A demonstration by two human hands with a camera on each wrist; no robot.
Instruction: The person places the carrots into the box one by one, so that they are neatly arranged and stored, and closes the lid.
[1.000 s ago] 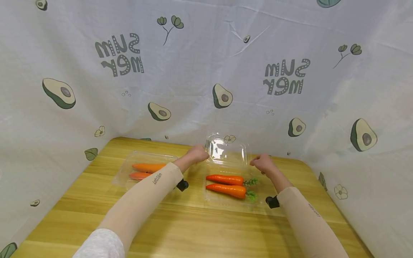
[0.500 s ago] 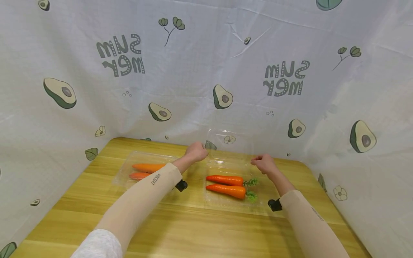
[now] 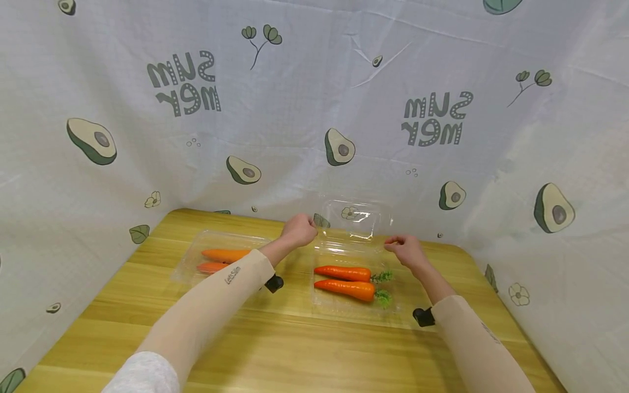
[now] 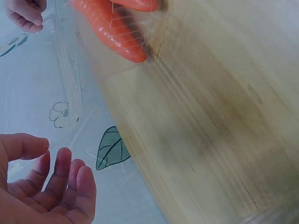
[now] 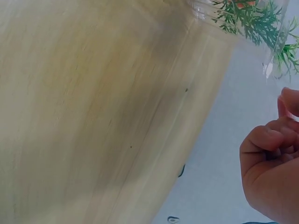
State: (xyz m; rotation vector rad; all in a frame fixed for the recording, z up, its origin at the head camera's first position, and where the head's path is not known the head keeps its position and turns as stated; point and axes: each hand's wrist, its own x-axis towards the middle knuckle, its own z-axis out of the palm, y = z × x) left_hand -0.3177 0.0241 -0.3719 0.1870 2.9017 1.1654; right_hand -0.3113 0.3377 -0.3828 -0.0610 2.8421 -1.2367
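A clear plastic clamshell box [image 3: 324, 305] lies on the table with its lid [image 3: 361, 218] raised at the back. Inside are two orange carrots, the rear carrot [image 3: 342, 273] and the front carrot [image 3: 346, 289], green tops to the right. My left hand [image 3: 298, 231] is at the lid's left side; thumb and curled index finger nearly meet at its edge in the left wrist view. On the opposite side my right hand [image 3: 405, 251] pinches at the lid's edge with thumb and index finger, other fingers folded in, as the right wrist view [image 5: 275, 149] shows.
To the left, partly behind my left forearm, stands another clear box [image 3: 184, 267] with two more orange carrots [image 3: 223, 255]. The wooden table [image 3: 304, 355] ends at a white printed curtain [image 3: 285, 109] close behind the raised lid.
The lid has tipped and shifted slightly right, its glare changing place. My right hand has moved a little right with it, while the left hand stays near its place. The carrots are still.
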